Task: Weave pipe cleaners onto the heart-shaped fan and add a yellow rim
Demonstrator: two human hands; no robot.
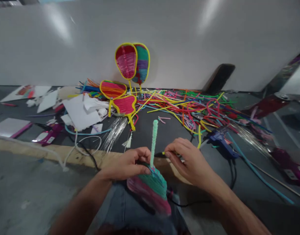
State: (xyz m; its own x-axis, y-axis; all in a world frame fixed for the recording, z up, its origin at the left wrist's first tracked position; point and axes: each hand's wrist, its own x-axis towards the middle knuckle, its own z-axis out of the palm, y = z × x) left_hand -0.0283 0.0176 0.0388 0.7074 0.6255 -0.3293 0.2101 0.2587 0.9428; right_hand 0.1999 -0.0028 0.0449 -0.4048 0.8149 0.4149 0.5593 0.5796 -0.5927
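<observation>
A fan-shaped craft piece (152, 186) wound with pink and teal pipe cleaners lies over my lap. Its mint-green handle (154, 143) points up. My left hand (132, 164) grips the piece near the base of the handle, thumb on top and fingers partly hidden behind. To the right of the handle, my right hand (186, 160) is closed in a pinch on a thin dark strand with a bit of yellow at the fingertips; its exact kind is unclear. A black strand (189, 205) trails beside the fan's lower edge.
Finished fans (126, 62) lean on the white wall, with heart-shaped ones (125, 105) below. Loose pipe cleaners (174, 107) cover the table's back. A blue glue gun (223, 143) and cords lie right, near a red can (272, 104) and a phone (221, 78). White sheets (81, 112) lie left.
</observation>
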